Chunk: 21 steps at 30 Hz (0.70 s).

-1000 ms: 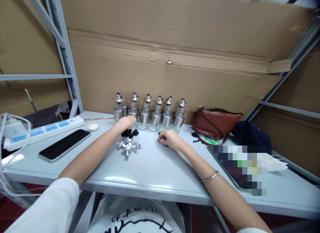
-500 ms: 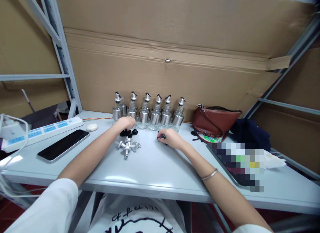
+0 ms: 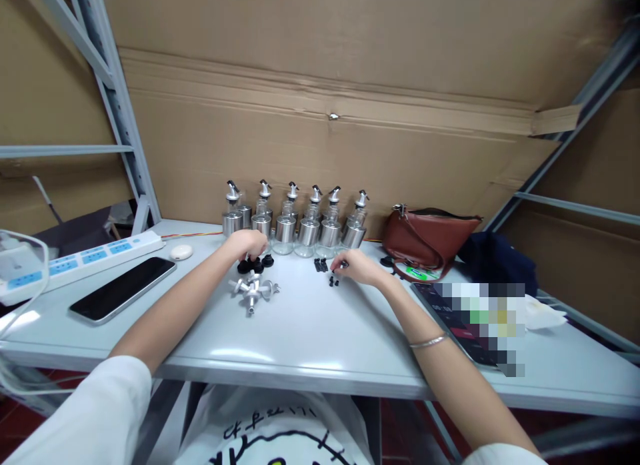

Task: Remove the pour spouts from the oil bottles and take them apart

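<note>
My left hand (image 3: 249,244) is closed, its fingertips down at a cluster of black round stoppers (image 3: 244,266); the fingers partly hide what they grip. Just in front lies a pile of silver-grey pourer spouts (image 3: 251,290). My right hand (image 3: 359,265) pinches a small black piece (image 3: 345,264) above the table. Beside its fingers sit small black plugs (image 3: 331,281) and, farther left, several flat black flip caps (image 3: 321,265). Behind both hands stands a row of glass bottles with steel sleeves (image 3: 285,230); silver pourer tops with black tips (image 3: 293,190) show above them.
On the left are a white power strip (image 3: 80,260), a black-screened phone (image 3: 123,290) and a white round case (image 3: 181,252). To the right lie a brown bag (image 3: 425,238), a partly blurred tablet (image 3: 453,318) and a white tissue (image 3: 545,315). Cardboard (image 3: 320,152) closes off the back.
My right hand has shifted to the right, and black flip caps and small plugs now show on the table where it was. My left hand stays at the black stoppers.
</note>
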Each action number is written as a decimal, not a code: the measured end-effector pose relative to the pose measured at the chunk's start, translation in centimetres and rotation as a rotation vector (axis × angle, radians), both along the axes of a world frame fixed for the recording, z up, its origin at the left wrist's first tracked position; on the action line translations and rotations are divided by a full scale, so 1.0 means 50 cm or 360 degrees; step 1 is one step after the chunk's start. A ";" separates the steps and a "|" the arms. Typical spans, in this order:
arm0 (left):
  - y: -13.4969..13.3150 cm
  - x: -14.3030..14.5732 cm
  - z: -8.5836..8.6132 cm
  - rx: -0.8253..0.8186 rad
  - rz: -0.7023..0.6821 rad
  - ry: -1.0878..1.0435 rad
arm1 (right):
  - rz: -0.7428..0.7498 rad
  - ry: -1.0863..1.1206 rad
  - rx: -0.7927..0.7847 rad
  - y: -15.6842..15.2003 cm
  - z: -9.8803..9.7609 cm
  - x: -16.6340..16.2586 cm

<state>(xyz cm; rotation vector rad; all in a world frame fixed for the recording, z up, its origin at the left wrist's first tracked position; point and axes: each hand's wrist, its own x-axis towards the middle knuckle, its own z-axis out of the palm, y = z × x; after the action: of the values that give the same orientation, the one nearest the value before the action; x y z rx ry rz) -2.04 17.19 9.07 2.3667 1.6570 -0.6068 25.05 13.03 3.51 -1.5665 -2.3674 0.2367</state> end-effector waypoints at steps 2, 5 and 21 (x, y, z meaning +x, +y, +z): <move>0.002 0.000 -0.001 -0.0002 0.0000 -0.0006 | 0.0010 -0.0020 -0.0059 0.001 -0.001 -0.002; 0.004 -0.001 -0.003 -0.0006 -0.0002 -0.0011 | 0.0020 -0.0032 -0.0118 0.001 -0.002 -0.005; 0.022 -0.009 -0.018 0.0008 -0.0013 -0.0053 | 0.0006 -0.0096 -0.0225 -0.013 0.010 -0.008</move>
<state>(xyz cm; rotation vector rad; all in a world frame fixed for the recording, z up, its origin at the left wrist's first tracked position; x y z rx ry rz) -2.49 18.30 8.19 2.3751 1.6373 -0.5620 24.65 12.40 4.01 -1.6535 -2.4479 0.3699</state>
